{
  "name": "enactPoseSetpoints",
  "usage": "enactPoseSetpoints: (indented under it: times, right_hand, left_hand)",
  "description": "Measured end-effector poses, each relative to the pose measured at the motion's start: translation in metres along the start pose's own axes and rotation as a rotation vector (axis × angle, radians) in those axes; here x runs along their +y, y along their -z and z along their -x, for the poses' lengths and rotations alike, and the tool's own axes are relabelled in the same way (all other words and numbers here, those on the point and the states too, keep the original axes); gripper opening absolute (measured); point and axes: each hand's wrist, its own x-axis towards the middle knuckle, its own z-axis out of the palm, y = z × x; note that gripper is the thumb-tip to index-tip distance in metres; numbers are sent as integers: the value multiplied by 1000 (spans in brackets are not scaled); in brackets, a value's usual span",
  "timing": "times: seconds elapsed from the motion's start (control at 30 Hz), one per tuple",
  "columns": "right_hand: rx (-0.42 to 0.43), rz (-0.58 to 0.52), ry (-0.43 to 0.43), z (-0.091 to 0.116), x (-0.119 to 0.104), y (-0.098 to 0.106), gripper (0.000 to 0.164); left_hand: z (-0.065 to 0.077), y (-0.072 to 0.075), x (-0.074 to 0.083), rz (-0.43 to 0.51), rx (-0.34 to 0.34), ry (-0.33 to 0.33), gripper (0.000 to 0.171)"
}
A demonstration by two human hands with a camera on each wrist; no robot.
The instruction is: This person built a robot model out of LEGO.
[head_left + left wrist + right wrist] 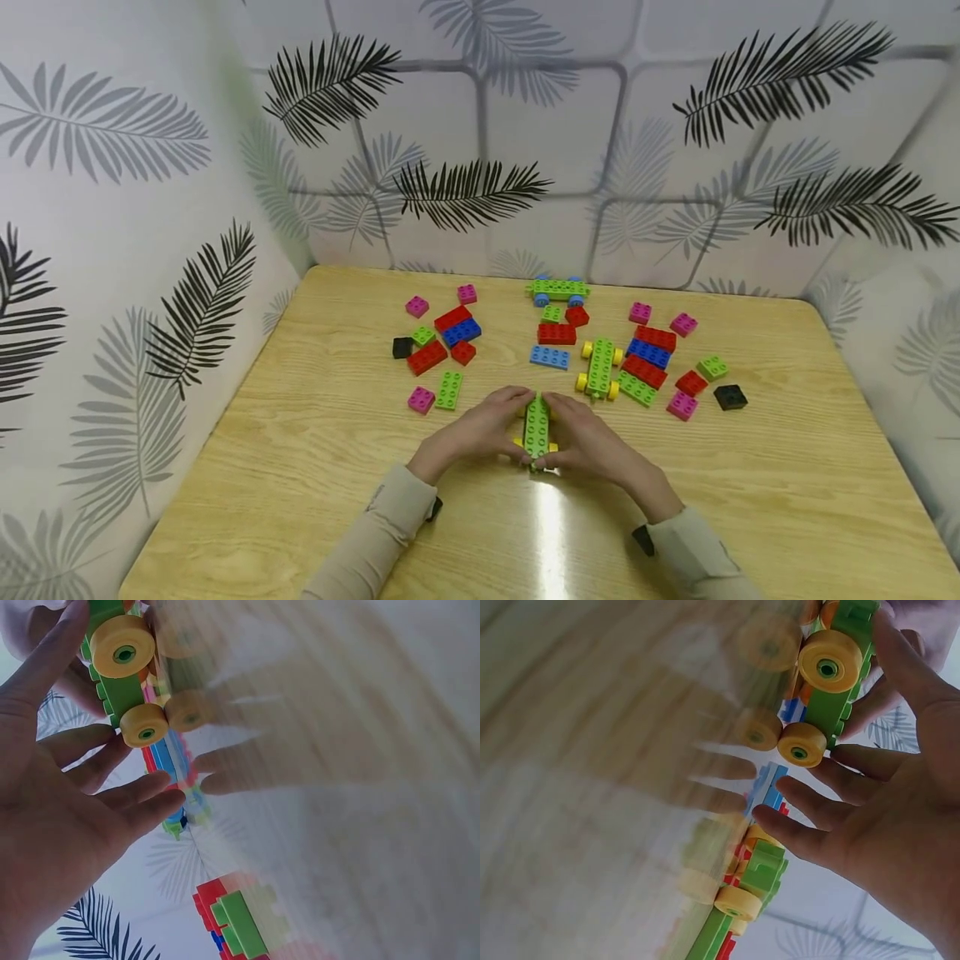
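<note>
A green toy car base (537, 429) with yellow wheels stands on the table between my hands, its long side pointing away from me. My left hand (483, 429) holds it from the left, thumb at the near end and fingertips at the far end. From the right, my right hand (592, 437) grips the same ends. Both wrist views show the yellow wheels (124, 646) at the tabletop, with the lower fingers spread beside them. Just beyond stand a second green car base (600, 367) with yellow wheels and a light blue brick (551, 357).
Left of centre lie red, blue, green, pink and black bricks (427, 357). A similar group, with a stacked-looking row of red and blue bricks (648, 352), lies to the right. At the back stands a green car base (558, 290) with blue wheels, near the patterned wall (540, 233).
</note>
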Motion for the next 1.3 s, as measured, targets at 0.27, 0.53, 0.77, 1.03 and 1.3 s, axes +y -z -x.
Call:
enactPoseSetpoints:
  times: [0.27,0.53,0.77,1.03,1.3]
  right_hand:
    - [-13,-48,-32,2,2,1,95]
    - [-15,-78,-52,-1,4,0,96]
    - [-20,-110,-35,-2,6,2,95]
    - [-28,-158,-21,1,9,3,95]
    - [-18,-148,-11,6,10,2,94]
  left_hand:
    - [-1,-3,2,34,-20,21,98]
    - [-4,-4,0,98,-22,32,98]
    - [-4,-5,1,96,-21,19,95]
    - [-2,-6,6,78,-37,24,94]
    - [2,-7,12,61,-29,46,97]
